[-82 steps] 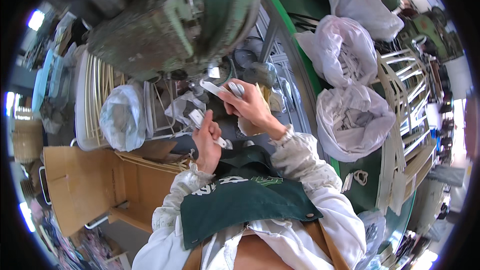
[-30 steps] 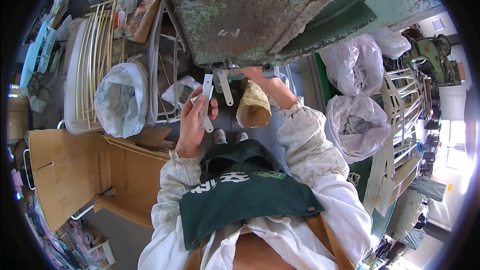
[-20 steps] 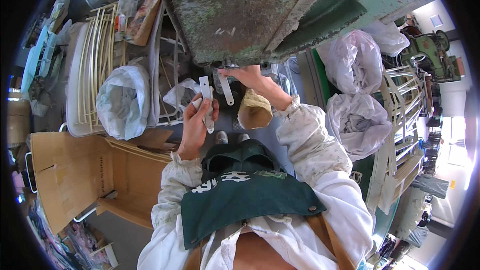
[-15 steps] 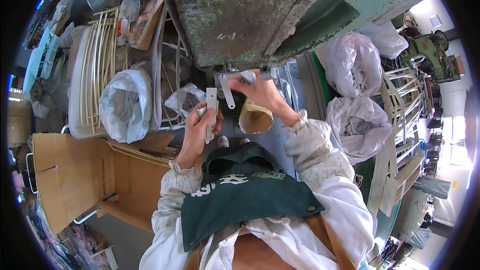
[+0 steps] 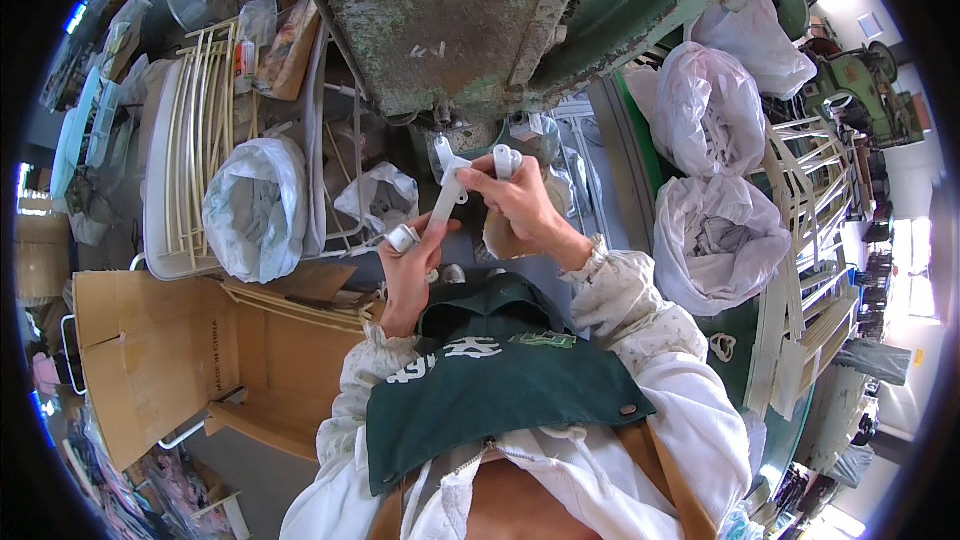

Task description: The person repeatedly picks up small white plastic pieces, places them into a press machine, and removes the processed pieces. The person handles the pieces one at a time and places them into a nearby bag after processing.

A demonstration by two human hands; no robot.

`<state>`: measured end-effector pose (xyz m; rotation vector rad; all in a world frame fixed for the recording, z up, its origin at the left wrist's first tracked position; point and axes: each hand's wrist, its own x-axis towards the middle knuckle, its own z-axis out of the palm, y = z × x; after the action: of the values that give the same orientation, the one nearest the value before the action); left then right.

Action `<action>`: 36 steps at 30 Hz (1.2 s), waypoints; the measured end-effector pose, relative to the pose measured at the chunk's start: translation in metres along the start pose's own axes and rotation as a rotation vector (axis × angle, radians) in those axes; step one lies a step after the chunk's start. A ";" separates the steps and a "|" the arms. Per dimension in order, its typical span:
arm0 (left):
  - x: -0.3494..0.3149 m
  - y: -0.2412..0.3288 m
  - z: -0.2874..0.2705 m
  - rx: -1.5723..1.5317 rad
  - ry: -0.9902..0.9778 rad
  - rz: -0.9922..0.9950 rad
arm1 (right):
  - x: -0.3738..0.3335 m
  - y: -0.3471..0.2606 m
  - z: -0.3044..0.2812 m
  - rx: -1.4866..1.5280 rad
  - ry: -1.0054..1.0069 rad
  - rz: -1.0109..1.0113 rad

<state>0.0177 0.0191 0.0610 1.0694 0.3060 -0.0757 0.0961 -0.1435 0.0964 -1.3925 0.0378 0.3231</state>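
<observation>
My left hand is closed around several flat white strips, one blunt end sticking out beside the thumb. A white strip with rounded ends slants up from its fingers. My right hand pinches the upper part of that strip between thumb and forefinger. More white strip ends poke up from behind the right hand's fingers. Just beyond, another pale strip end shows under the worn green machine; whether it touches the machine I cannot tell. A tan bag is partly hidden below my right hand.
White plastic bags stand left and right, the right one holding pale strips. A smaller bag sits beside a metal frame. An open cardboard box lies at the lower left. Long pale slats rest on the left.
My right hand has come back from under the machine toward the left. The left hand has tilted its strips, and both hands now meet at one strip. The view has shifted slightly.
</observation>
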 end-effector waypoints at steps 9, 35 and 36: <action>0.045 0.038 0.008 0.134 0.109 0.061 | 0.022 0.023 -0.010 -0.464 -0.122 -0.119; 0.055 0.034 0.001 0.111 0.133 0.042 | 0.012 0.002 -0.020 -0.282 -0.221 0.016; 0.055 0.033 0.000 0.111 0.142 0.049 | 0.013 0.001 -0.020 -0.304 -0.218 0.022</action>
<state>0.0775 0.0397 0.0736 1.1941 0.4072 0.0276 0.1116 -0.1600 0.0886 -1.6505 -0.1827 0.5137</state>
